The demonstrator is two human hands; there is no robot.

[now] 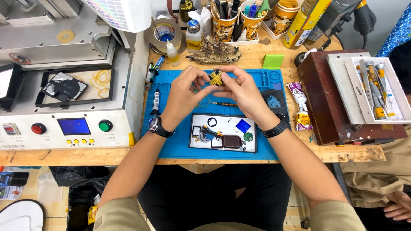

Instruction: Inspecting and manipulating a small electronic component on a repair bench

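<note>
**Small yellow part held over the blue mat**

I hold a small yellow-and-black ribbed part [215, 78] between the fingertips of both hands, raised above the far half of the blue silicone work mat [175, 145] that covers the middle of my wooden desk [351, 153]. My left hand [185, 93] pinches it from the left with thumb and forefinger closed on it; my right hand [240, 90] grips it from the right the same way. I wear a black watch [156, 126] on the left wrist and a black band [276, 127] on the right.

On the mat near the desk's front edge, just below my wrists, lies an opened phone with a white frame and bare inner parts [223, 138]. A thin screwdriver with an orange handle [222, 104] lies on the mat between the phone and my hands. A syringe with a black plunger [156, 102] rests along the mat's left edge. Toward the back edge stands a camouflage model tank [214, 53], with printed cups full of tools [224, 21] behind it. A grey machine with red and green buttons [72, 64] fills the left end; a dark red box carrying a white tray of tubes [376, 92] sits at the right end.
</note>
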